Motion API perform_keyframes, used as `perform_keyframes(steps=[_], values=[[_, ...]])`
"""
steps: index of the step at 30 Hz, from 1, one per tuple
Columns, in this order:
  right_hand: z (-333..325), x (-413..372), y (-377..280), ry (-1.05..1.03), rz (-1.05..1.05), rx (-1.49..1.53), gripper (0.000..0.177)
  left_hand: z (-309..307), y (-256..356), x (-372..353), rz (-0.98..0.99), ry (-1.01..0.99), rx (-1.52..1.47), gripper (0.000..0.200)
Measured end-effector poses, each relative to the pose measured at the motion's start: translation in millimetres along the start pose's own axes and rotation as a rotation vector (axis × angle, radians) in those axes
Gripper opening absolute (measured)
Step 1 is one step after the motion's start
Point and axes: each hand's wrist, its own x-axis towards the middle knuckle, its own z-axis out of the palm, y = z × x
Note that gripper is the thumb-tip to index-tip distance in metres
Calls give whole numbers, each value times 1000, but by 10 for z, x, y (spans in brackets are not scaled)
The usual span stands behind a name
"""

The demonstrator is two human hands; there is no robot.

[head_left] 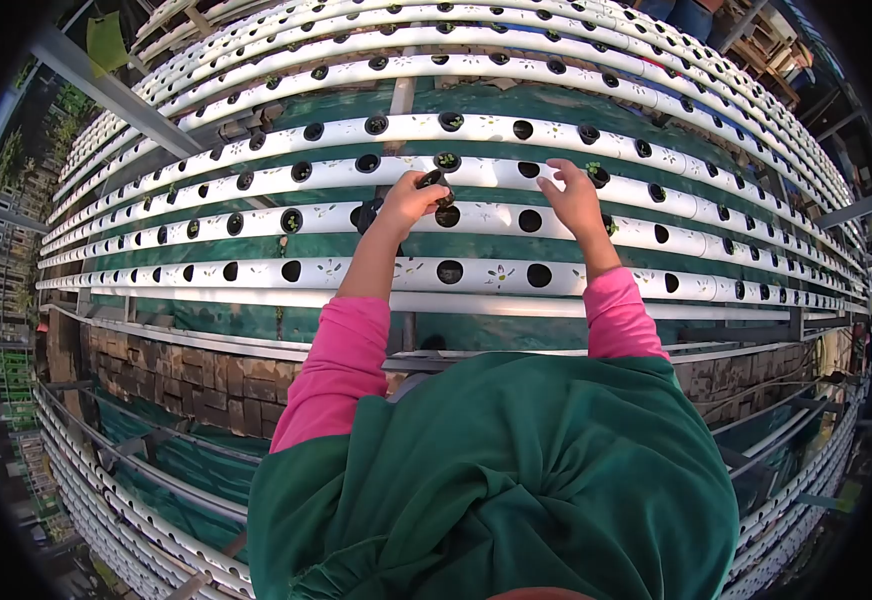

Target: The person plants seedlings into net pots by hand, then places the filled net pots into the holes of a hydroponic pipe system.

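My left hand (409, 204) is closed around a small black net pot (433, 180), tilted above the white planting pipes. What is inside that pot I cannot make out. Just beyond it, a seedling in a black pot (446, 160) sits in a hole of a white pipe (496, 173). Dark pots (364, 215) show partly behind my left wrist. My right hand (576, 205) has its fingers apart and holds nothing visible. It hovers over the pipes, beside a hole with a green seedling (597, 174) and close to an open hole (529, 169).
Long parallel white pipes with round holes curve across the view, some holding seedlings. Green sheeting (336, 105) lies beneath them. A grey metal post (116, 90) slants in at upper left. Brown brickwork (196, 375) runs below the near pipe. Part of another person (691, 18) shows at top right.
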Motion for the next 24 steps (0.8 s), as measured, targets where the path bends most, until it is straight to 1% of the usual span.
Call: perform_keyframes(steps=[1, 2, 3, 5, 6, 7, 9, 10, 12, 14, 17, 21, 23, 24], values=[[159, -16, -129, -69, -29, 156, 33, -13, 66, 10, -70, -53, -201, 49], [248, -59, -338, -131, -14, 245, 30, -39, 109, 39, -89, -109, -305, 46], [411, -76, -392, -164, -47, 292, 28, -51, 152, 46, -93, -111, -302, 46], [566, -131, -628, -172, -64, 343, 28, -52, 219, 55, -67, -127, -441, 43], [630, -154, -707, -146, -92, 346, 28, -48, 229, 65, -53, -123, -474, 37], [677, -171, -765, -121, -120, 349, 28, -49, 239, 71, -54, -125, -470, 37], [763, -194, -825, -87, -109, 329, 27, -60, 248, 85, -20, -146, -514, 29], [803, -206, -836, -57, -101, 306, 26, -72, 211, 125, -20, -149, -511, 29], [850, -213, -826, -24, -89, 282, 25, -82, 164, 187, -42, -227, -577, 24], [874, -212, -801, 31, -137, 269, 21, -69, 152, 172, -60, -224, -581, 24], [876, -235, -830, 95, -193, 211, 20, -62, 180, 153, -90, -228, -578, 23], [861, -223, -801, 132, -259, 145, 19, -20, 245, 141, -122, -218, -556, 24], [849, -216, -782, 183, -330, 24, 18, -2, 276, 138, -111, -232, -545, 25], [857, -226, -763, 182, -327, 23, 18, 7, 270, 143, -98, -243, -533, 27]])
